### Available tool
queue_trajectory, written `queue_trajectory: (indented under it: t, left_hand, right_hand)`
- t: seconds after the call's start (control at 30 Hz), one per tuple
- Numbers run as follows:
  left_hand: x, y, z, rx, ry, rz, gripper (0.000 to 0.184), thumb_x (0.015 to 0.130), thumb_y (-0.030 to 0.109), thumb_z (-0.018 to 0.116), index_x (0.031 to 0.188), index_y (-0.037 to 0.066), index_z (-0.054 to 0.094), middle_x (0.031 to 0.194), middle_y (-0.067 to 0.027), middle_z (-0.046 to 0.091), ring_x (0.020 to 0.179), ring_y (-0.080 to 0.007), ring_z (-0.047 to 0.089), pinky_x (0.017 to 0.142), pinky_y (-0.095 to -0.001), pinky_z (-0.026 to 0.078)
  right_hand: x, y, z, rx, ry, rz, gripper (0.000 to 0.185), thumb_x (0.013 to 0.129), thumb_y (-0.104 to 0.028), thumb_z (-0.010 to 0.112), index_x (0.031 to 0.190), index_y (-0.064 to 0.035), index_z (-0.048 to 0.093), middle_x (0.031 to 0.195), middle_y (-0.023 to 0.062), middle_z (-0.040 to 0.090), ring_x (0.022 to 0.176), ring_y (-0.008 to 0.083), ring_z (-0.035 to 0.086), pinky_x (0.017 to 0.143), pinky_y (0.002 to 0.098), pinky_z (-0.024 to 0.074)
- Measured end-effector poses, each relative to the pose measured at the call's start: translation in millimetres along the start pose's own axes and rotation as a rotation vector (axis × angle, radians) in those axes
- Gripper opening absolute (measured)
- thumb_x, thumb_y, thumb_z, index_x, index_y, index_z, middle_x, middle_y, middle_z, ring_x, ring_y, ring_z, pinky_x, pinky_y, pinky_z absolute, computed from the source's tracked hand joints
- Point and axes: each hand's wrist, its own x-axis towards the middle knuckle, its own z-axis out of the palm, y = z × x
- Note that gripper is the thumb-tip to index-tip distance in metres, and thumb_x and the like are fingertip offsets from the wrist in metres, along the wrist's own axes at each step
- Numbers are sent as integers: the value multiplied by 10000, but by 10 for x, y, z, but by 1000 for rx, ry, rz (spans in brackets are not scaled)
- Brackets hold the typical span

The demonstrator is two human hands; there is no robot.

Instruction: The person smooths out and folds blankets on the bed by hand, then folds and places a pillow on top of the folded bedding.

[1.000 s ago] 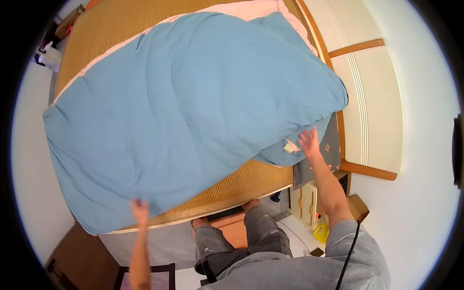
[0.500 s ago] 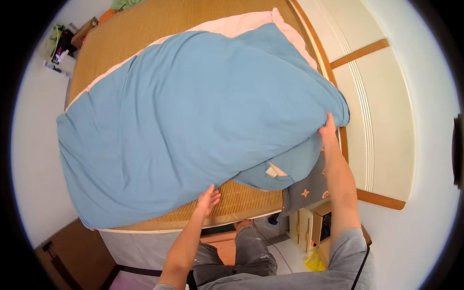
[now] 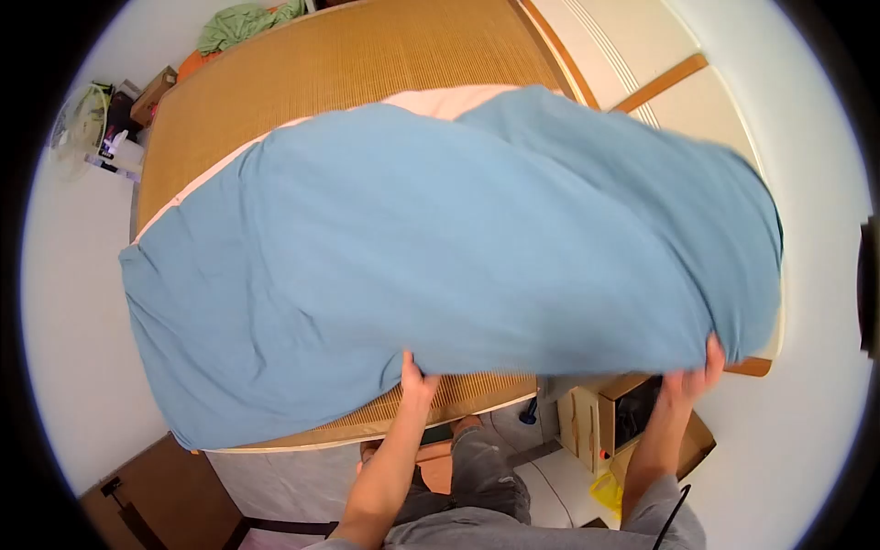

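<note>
A large blue quilt (image 3: 440,238) with a pink underside (image 3: 449,101) lies over the front of a bed with a woven mat (image 3: 330,69). My right hand (image 3: 694,374) grips the quilt's near edge at the right, where the cloth is lifted and bulges over the headboard side. At the middle of the near edge, my left hand (image 3: 419,378) is closed on the quilt, thumb on top, its fingers partly hidden under the cloth.
A cream headboard (image 3: 724,115) with wooden trim stands at the right. Below it are an open cardboard box (image 3: 678,440), a small cabinet (image 3: 579,426) and a yellow bag (image 3: 607,492). Green cloth (image 3: 240,27) lies at the far left corner.
My right hand has pulled the quilt's right end up and toward me, covering the grey patterned cloth and the folded corner. My left hand has closed on the near edge.
</note>
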Motion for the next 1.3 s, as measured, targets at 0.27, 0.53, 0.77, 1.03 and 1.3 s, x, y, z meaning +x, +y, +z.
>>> queue_trajectory:
  t: [0.27,0.53,0.77,1.03,1.3]
  left_hand:
    - [-1302,290,-1272,390,359,-45,485,858,215,571,1253,21,367,1238,-106,467,1124,-286,448,927,-465,409]
    - [-691,347,-2042,1276,680,-583,591,800,366,625,1162,-58,430,978,-200,582,680,-266,629,561,-365,558]
    - [-356,721,-998,1888,200,-319,233,781,217,598,766,-14,624,602,-88,616,520,-150,588,433,-274,477]
    - [1200,639,1580,2222,-493,1108,385,744,256,640,1036,23,549,986,-160,591,918,-300,566,802,-381,444]
    - [2353,1132,3033,3050,76,913,1156,468,405,829,1374,109,175,1386,-142,266,1275,-332,250,1002,-545,231]
  right_hand:
    - [-1352,819,-1786,-57,725,396,494,811,-229,474,1252,-27,383,1276,159,414,1103,311,459,917,441,396]
    - [-1690,2288,-2646,-742,965,331,301,841,-127,529,1106,15,542,1081,145,565,979,219,544,844,319,427]
    - [996,1995,-1542,-1240,339,-225,263,801,-106,556,1032,19,574,1024,134,600,938,210,569,825,302,438]
    - [2680,2659,-812,-1591,15,-119,874,624,-425,700,1289,18,346,1289,210,416,1185,321,411,968,479,285]
    - [2422,2518,-716,-1403,-209,-67,551,659,-296,730,1085,2,548,994,158,617,970,291,573,841,398,418]
